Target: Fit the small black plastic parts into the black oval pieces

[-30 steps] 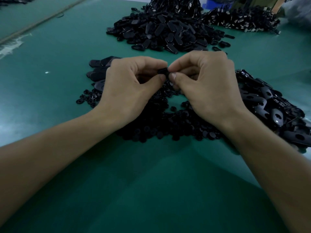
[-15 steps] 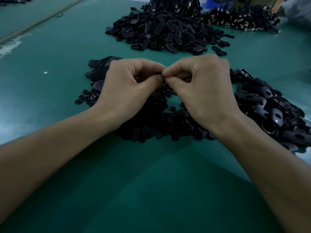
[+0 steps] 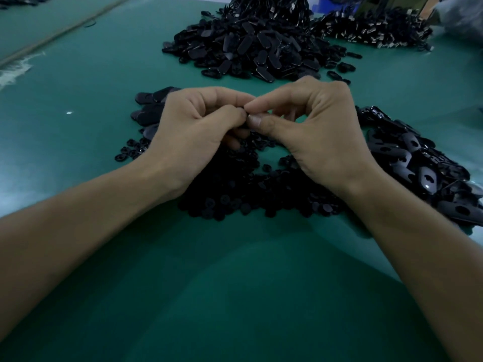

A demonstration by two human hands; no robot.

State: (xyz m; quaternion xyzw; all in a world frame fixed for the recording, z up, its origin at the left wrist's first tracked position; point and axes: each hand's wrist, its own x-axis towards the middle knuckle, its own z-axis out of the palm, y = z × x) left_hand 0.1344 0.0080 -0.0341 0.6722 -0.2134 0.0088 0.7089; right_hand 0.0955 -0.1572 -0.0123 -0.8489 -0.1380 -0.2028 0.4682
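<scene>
Green bench mat (image 3: 78,82), dim light. Left hand (image 3: 193,131) & right hand (image 3: 313,131) pinched together on a hidden black part; press-fit step, prob. Next: firm squeeze, aligned.

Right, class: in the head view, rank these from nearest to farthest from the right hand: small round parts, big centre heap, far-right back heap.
1. Small round parts, directly beneath the right hand.
2. Big centre heap, beyond it.
3. Far-right back heap, farthest.

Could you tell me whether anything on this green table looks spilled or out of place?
Nothing stands out. The black parts lie in loose heaps on the green table, and a few small parts stray beside the near heap. Both hands pinch together above it.
</scene>
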